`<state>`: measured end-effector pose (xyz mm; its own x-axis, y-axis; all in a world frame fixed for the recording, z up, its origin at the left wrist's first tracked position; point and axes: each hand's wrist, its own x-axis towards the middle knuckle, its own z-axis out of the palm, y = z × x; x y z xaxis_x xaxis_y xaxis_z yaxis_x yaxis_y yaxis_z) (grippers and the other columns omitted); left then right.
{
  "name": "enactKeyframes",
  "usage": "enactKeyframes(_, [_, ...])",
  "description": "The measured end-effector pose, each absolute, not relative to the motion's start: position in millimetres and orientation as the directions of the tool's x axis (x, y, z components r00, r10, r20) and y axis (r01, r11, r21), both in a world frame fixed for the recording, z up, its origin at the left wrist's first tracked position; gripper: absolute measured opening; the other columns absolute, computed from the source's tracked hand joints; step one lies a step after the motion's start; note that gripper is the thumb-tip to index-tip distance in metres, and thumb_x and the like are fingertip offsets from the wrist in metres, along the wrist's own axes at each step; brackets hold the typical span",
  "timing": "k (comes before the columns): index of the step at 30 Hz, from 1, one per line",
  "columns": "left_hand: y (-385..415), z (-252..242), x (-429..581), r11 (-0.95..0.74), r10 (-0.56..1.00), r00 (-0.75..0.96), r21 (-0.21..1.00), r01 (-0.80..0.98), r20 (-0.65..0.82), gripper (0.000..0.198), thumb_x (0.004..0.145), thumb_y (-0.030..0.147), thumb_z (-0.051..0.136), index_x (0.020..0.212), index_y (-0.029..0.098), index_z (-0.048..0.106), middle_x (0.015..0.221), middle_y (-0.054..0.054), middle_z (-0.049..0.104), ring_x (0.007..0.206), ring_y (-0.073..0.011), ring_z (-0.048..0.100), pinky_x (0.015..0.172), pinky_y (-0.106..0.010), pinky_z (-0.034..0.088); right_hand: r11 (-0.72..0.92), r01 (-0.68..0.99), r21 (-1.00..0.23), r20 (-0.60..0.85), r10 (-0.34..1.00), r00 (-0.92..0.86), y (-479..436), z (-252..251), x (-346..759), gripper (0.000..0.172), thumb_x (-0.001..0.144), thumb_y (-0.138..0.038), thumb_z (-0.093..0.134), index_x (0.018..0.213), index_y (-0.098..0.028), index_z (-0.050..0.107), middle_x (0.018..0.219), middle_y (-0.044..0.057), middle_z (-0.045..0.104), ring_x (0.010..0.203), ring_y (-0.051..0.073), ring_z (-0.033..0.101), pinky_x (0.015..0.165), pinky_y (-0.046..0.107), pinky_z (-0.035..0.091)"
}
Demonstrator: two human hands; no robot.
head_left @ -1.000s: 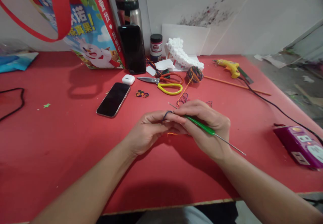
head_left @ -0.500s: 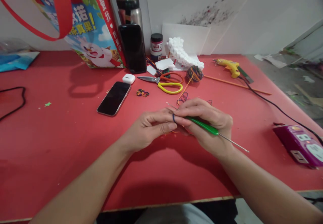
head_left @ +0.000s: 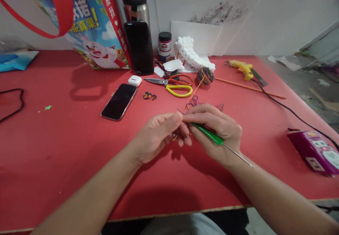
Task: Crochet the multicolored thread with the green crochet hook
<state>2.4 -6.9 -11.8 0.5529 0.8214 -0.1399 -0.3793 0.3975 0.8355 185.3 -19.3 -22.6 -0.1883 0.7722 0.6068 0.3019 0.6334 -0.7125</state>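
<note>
Between the fingers of my right hand point(head_left: 215, 130) lies a green-handled crochet hook point(head_left: 208, 133), its thin metal ends sticking out both ways. My left hand point(head_left: 159, 134) is closed, thumb against the fingers, with a bit of dark, multicoloured yarn point(head_left: 174, 135) partly hidden in it. The two hands meet at the fingertips, above the red table. Loose loops of yarn point(head_left: 192, 102) lie just beyond my right fingers and lead back to a multicoloured yarn ball point(head_left: 204, 76). A small crocheted piece point(head_left: 149, 95) rests on the table ahead of my left hand.
Scissors point(head_left: 174, 86), a phone point(head_left: 119, 102) and a white earbud case point(head_left: 135, 81) lie ahead. A second phone point(head_left: 139, 47) stands upright near a gift bag point(head_left: 97, 47). To the right are a yellow glue gun point(head_left: 241, 69), its cord and a purple power socket point(head_left: 314, 150).
My left thumb has risen to the fingertips, and the dark yarn loop that showed on the finger has gone from there. The crochet hook has shifted slightly left with my right hand.
</note>
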Motion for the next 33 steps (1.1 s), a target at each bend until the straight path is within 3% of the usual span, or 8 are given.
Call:
enactKeyframes(7, [-6, -15, 0, 0.348, 0.842, 0.518, 0.886, -0.306, -0.152, 0.034, 0.090, 0.046, 0.079, 0.077, 0.015, 0.080, 0.066, -0.002, 0.063, 0.059, -0.0101, 0.046, 0.060, -0.025, 0.036, 0.574, 0.269, -0.773, 0.561, 0.817, -0.133, -19, -22, 182, 0.021, 0.095, -0.011, 0.070, 0.101, -0.027, 0.083, 0.090, 0.005, 0.078, 0.079, 0.018, 0.075, 0.070, 0.031, 0.063])
enactKeyframes(12, [-7, -14, 1, 0.263, 0.866, 0.494, 0.912, -0.316, -0.079, 0.039, 0.100, 0.045, 0.066, 0.077, 0.017, 0.079, 0.068, -0.001, 0.059, 0.065, -0.0115, 0.044, 0.066, -0.025, 0.037, 0.488, 0.148, -0.860, 0.483, 0.873, -0.069, -23, -19, 177, 0.020, 0.094, -0.010, 0.069, 0.099, -0.024, 0.083, 0.086, 0.004, 0.075, 0.070, 0.014, 0.070, 0.060, 0.027, 0.058])
enactKeyframes(19, [-6, -14, 7, 0.211, 0.881, 0.471, 0.856, -0.472, 0.043, 0.029, 0.100, 0.042, 0.069, 0.090, 0.015, 0.078, 0.074, -0.005, 0.071, 0.056, -0.0091, 0.039, 0.058, -0.024, 0.033, 0.434, -0.034, -0.900, 0.435, 0.900, -0.031, -25, -21, 173, 0.020, 0.098, -0.012, 0.067, 0.108, -0.022, 0.081, 0.087, 0.003, 0.073, 0.061, 0.011, 0.065, 0.054, 0.025, 0.052])
enactKeyframes(24, [-6, -16, 8, 0.229, 0.880, 0.472, 0.815, -0.532, 0.060, 0.013, 0.097, 0.027, 0.073, 0.097, 0.015, 0.074, 0.070, -0.005, 0.071, 0.054, -0.0077, 0.039, 0.054, -0.022, 0.028, 0.465, 0.018, -0.885, 0.465, 0.885, 0.001, -24, -25, 174, 0.020, 0.102, -0.017, 0.065, 0.112, -0.024, 0.080, 0.092, 0.004, 0.075, 0.062, 0.011, 0.064, 0.054, 0.026, 0.050])
enactKeyframes(29, [-9, -11, 8, 0.335, 0.875, 0.482, 0.770, -0.544, -0.040, 0.012, 0.095, 0.025, 0.073, 0.093, 0.016, 0.067, 0.064, -0.001, 0.066, 0.052, -0.0076, 0.043, 0.050, -0.018, 0.028, 0.508, 0.114, -0.854, 0.510, 0.860, -0.012, -25, -28, 172, 0.022, 0.103, -0.016, 0.064, 0.116, -0.025, 0.079, 0.097, 0.003, 0.076, 0.061, 0.008, 0.061, 0.053, 0.025, 0.047])
enactKeyframes(33, [-9, -8, 8, 0.365, 0.880, 0.468, 0.748, -0.554, -0.083, 0.009, 0.094, 0.023, 0.073, 0.092, 0.016, 0.067, 0.059, 0.001, 0.061, 0.049, -0.0070, 0.040, 0.046, -0.016, 0.026, 0.489, 0.098, -0.867, 0.493, 0.870, 0.018, -25, -33, 172, 0.023, 0.101, -0.018, 0.069, 0.121, -0.027, 0.077, 0.098, 0.002, 0.077, 0.061, 0.008, 0.061, 0.054, 0.024, 0.049])
